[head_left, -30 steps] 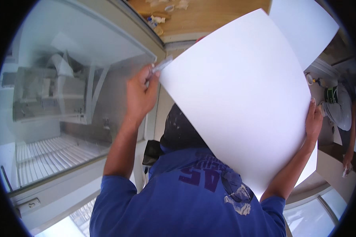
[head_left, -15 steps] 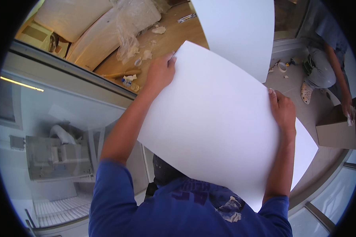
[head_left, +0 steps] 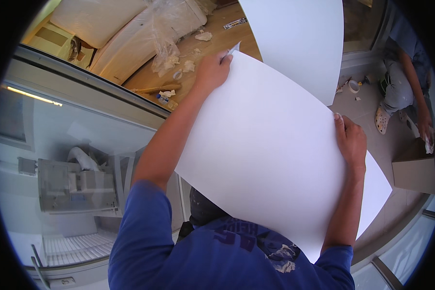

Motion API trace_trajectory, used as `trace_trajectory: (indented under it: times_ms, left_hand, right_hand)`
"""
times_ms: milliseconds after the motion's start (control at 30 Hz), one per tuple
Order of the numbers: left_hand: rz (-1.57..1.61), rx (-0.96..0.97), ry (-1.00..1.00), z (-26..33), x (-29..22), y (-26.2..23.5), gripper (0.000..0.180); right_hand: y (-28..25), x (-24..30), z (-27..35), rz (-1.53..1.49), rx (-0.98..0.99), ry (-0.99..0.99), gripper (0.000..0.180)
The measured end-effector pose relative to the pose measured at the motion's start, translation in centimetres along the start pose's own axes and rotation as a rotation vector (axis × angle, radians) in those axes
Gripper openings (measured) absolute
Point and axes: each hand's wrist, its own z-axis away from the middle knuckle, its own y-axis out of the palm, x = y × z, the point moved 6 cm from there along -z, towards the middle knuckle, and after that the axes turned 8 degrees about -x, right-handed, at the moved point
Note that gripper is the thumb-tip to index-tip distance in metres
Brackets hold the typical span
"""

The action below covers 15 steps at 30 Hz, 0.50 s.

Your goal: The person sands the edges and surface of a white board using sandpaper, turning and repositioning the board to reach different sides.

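Note:
A large white panel (head_left: 266, 145) lies tilted in front of my body, its near edge against my blue shirt. My left hand (head_left: 213, 72) is closed at its far left corner. From the fingers a small pale scrap (head_left: 234, 48), like cloth or film, pokes up past the corner. On the opposite edge my right hand (head_left: 351, 142) grips the panel, thumb on top and the other fingers hidden. A second pale panel (head_left: 299, 48) stands just beyond the far edge.
To the left runs a glass door (head_left: 87, 125). Behind it are plastic-wrapped furniture (head_left: 125, 38), a bottle (head_left: 166, 101) and debris on the wood floor. At right another person (head_left: 406, 72) crouches by a box (head_left: 415, 171); a tape roll (head_left: 354, 87) lies nearby.
My left hand has slid up toward the panel's far left corner, and the pale scrap now shows there. My right hand keeps its grip. The whole view has shifted slightly.

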Motion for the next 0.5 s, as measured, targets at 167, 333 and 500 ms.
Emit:
trace_trajectory:
  times_ms: [167, 333, 500]
  left_hand:
    - [0.100, 0.053, -0.104, 2.0, 2.5, -1.1, 0.029]
    - [-0.073, 0.014, -0.038, 13.5, 5.4, -7.5, 0.028]
    - [0.035, -0.010, -0.242, 24.8, 10.0, -13.5, 0.027]
  right_hand:
    - [0.2, 0.2, 0.4, 0.014, -0.007, 0.006, 0.057]
    - [-0.3, -1.2, 0.9, 0.005, 0.010, 0.065, 0.064]
    - [-0.6, -0.9, 1.4, 0.022, 0.024, 0.073, 0.066]
